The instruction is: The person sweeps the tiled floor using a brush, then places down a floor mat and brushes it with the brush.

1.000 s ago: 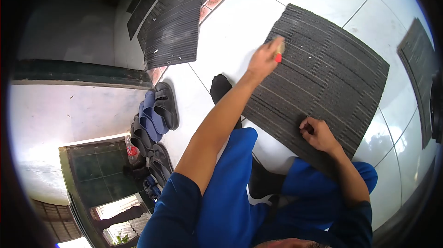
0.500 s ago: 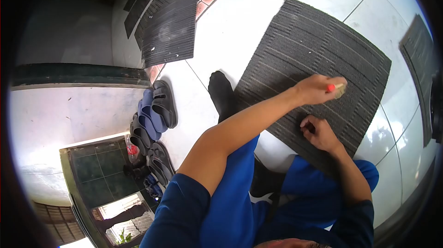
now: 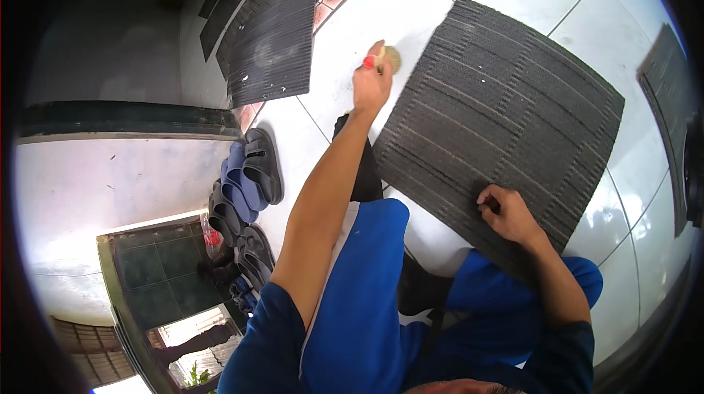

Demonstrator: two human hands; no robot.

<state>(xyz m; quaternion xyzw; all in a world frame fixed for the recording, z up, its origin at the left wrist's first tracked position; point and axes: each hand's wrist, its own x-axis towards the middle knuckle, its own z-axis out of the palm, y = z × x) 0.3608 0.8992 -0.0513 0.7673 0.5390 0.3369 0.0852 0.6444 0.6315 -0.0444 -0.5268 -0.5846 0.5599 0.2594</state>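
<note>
My left hand point(image 3: 372, 86) is closed around a small brush point(image 3: 391, 61) with pale bristles and a red piece on its handle; motion blurs its outline. It is over the white floor tiles, left of a dark grey ribbed carpet tile point(image 3: 506, 101) and apart from it. My right hand point(image 3: 507, 214) rests at the lower part of the carpet tile, its fingers curled into a loose fist with nothing visible in them. My black-socked left foot point(image 3: 364, 167) is at the tile's left edge, partly behind my left forearm.
Several dark ribbed tiles point(image 3: 271, 49) lie at the upper left, and another dark tile point(image 3: 664, 126) lies at the far right. Sandals point(image 3: 262, 167) line the white wall at left, near a clear bottle with a red label point(image 3: 212, 236). Blue trousers point(image 3: 359, 284) cover my legs.
My left hand with the brush has swung from above the carpet tile to the upper left, over the white floor. My right hand has stayed in place.
</note>
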